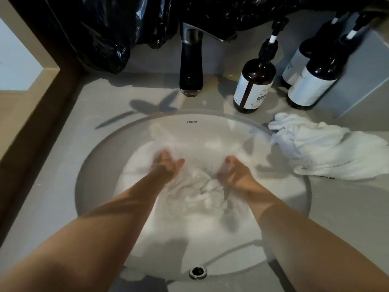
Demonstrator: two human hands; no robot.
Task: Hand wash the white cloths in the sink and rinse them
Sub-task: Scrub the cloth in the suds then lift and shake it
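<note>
Wet white cloth (202, 190) bunched in the sink (189, 128), under both hands; left hand (168, 165) and right hand (233, 175) down among its folds, fingers blurred, grip impossible to tell. Second white cloth (328, 148) heaped on the counter (69, 157) at the rim's right; behind, black faucet (190, 66) and pump bottles (253, 85)

The left forearm (94, 228) and the right forearm (305, 239) are seen bare along all of the length in view, from the picture's lower corners to the wrists. Each is crossed by bands of shadow and lit patches. The left hand (168, 165) and the right hand (233, 173) are likewise bare; both are blurred, so finer detail cannot be made out.
</note>
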